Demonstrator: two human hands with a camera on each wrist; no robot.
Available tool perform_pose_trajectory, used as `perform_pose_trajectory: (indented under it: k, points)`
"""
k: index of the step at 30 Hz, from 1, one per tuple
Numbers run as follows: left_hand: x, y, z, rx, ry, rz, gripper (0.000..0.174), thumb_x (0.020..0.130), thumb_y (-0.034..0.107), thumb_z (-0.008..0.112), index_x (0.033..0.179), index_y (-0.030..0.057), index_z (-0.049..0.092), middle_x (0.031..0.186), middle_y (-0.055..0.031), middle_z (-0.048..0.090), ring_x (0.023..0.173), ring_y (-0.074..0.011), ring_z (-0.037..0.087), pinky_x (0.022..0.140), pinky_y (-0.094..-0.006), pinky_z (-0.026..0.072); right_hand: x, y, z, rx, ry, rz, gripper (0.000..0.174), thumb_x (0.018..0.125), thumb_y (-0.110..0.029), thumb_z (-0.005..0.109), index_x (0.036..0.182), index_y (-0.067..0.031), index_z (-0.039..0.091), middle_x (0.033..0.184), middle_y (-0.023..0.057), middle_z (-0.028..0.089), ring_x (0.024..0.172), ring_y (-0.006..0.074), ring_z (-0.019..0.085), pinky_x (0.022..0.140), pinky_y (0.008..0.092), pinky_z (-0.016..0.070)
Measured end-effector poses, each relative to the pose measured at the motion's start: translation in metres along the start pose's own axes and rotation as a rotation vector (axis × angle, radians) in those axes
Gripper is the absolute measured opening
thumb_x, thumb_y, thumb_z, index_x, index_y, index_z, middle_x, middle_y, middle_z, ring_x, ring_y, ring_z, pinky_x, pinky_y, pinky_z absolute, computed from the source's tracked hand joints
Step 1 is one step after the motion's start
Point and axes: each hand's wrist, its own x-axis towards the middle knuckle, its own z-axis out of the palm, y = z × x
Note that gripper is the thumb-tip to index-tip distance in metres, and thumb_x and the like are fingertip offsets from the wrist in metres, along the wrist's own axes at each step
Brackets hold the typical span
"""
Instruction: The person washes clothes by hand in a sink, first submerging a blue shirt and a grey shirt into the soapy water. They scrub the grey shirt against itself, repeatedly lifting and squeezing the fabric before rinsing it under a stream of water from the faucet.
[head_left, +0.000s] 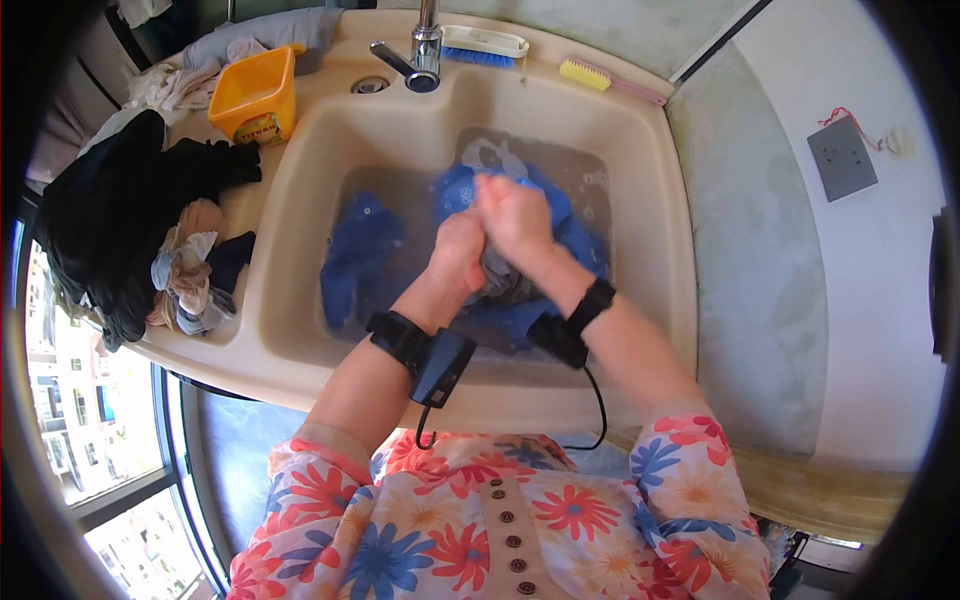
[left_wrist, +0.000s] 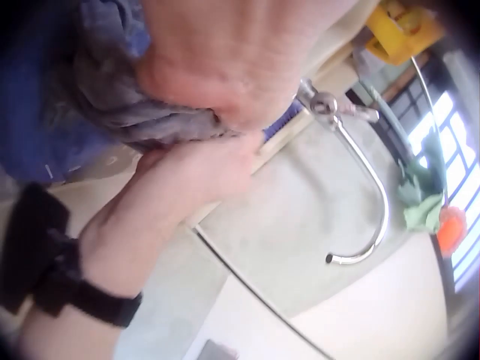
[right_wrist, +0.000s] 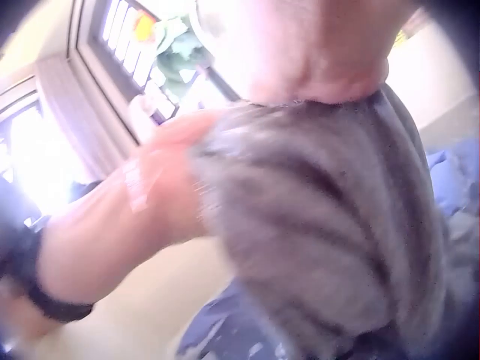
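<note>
**Crumpled grey cloth, gripped**

Left hand and right hand both curl around its upper folds, over the smooth beige sink basin. Presumably waterlogged, the cloth should handle limp, weighty and slippery; bunched folds likely offer the surest hold.

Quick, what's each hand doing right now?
Left hand: gripping the wet grey cloth above the sink.
Right hand: gripping the same cloth, close beside the left.
</note>
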Motion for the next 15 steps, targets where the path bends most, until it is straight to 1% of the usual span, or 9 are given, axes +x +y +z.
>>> perform_pose_trajectory:
  k: [2,4,5,8,10,12,13,14,15]
  points:
    - [-0.011,0.008,0.009,0.040,-0.050,-0.034,0.034,0.082,0.030,0.057,0.099,0.0006,0.051,0.093,-0.0114,0.057,0.080,-0.0209,0.058,0.068,-0.0356,0.0482,0.013,0.037,-0.007,0.053,-0.043,0.149,0.041,0.085,-0.037,0.049,0.064,-0.0028,0.051,0.056,0.0171,0.050,0.053,0.0302,0.050,0.052,0.0378,0.0402]
    - [-0.022,0.012,0.009,0.690,-0.230,0.122,0.052,0.076,0.038,0.063,0.100,-0.0061,0.050,0.088,-0.0124,0.059,0.083,-0.0201,0.057,0.070,-0.0340,0.0467,0.025,0.055,-0.032,0.337,-0.026,0.320,0.038,0.082,-0.037,0.056,0.064,-0.0044,0.054,0.057,-0.0005,0.048,0.057,0.0104,0.042,0.054,0.0300,0.0390]
    - [-0.021,0.010,0.001,1.148,-0.079,0.409,0.053,0.066,0.038,0.069,0.097,-0.0023,0.055,0.088,-0.0135,0.061,0.082,-0.0225,0.059,0.073,-0.0341,0.0463,0.033,0.060,-0.047,0.522,0.104,0.439,0.038,0.081,-0.033,0.059,0.059,-0.0036,0.050,0.052,0.0005,0.046,0.051,0.0091,0.038,0.047,0.0289,0.0344]
    - [-0.016,0.018,-0.002,1.755,0.085,0.340,0.047,0.059,0.036,0.071,0.093,0.0050,0.061,0.089,-0.0133,0.062,0.084,-0.0257,0.059,0.074,-0.0347,0.0456,0.044,0.086,-0.102,0.689,0.079,0.587,0.028,0.080,-0.030,0.062,0.069,-0.0049,0.054,0.060,-0.0036,0.044,0.056,0.0058,0.037,0.050,0.0238,0.0335]
    - [-0.013,0.028,-0.004,1.762,0.136,0.330,0.043,0.058,0.036,0.070,0.093,0.0113,0.063,0.090,-0.0123,0.062,0.084,-0.0284,0.059,0.075,-0.0352,0.0458,0.041,0.095,-0.121,0.606,-0.045,0.479,0.027,0.079,-0.030,0.063,0.073,-0.0045,0.054,0.065,-0.0018,0.047,0.060,0.0060,0.040,0.053,0.0235,0.0345]
    - [-0.012,0.039,-0.008,1.501,0.145,0.355,0.039,0.060,0.024,0.072,0.091,0.0026,0.063,0.082,-0.0129,0.063,0.078,-0.0180,0.061,0.074,-0.0286,0.0457,0.022,0.089,-0.127,0.662,-0.121,0.466,0.025,0.077,-0.028,0.064,0.076,-0.0047,0.055,0.070,-0.0007,0.051,0.065,0.0067,0.044,0.058,0.0232,0.0369]
    - [-0.007,0.040,-0.015,1.081,-0.045,0.385,0.028,0.067,0.012,0.068,0.091,-0.0020,0.062,0.087,-0.0121,0.064,0.079,-0.0185,0.061,0.075,-0.0290,0.0465,0.011,0.081,-0.130,0.573,-0.322,0.324,0.021,0.078,-0.024,0.064,0.083,-0.0055,0.057,0.073,-0.0011,0.052,0.067,0.0063,0.046,0.061,0.0223,0.0389]
    - [-0.003,0.040,-0.021,1.085,-0.041,0.384,0.028,0.067,0.012,0.068,0.091,-0.0020,0.062,0.087,-0.0121,0.064,0.079,-0.0185,0.061,0.075,-0.0290,0.0465,0.006,0.077,-0.130,0.481,-0.517,0.178,0.019,0.078,-0.020,0.063,0.089,-0.0062,0.058,0.076,-0.0014,0.054,0.069,0.0059,0.049,0.065,0.0213,0.0408]
    - [-0.006,0.044,-0.019,0.672,-0.181,0.325,0.025,0.070,0.008,0.066,0.092,-0.0031,0.061,0.090,-0.0116,0.063,0.081,-0.0192,0.060,0.077,-0.0301,0.0464,0.004,0.077,-0.127,0.487,-0.515,0.180,0.019,0.078,-0.020,0.063,0.089,-0.0062,0.058,0.076,-0.0014,0.054,0.069,0.0059,0.049,0.065,0.0213,0.0408]
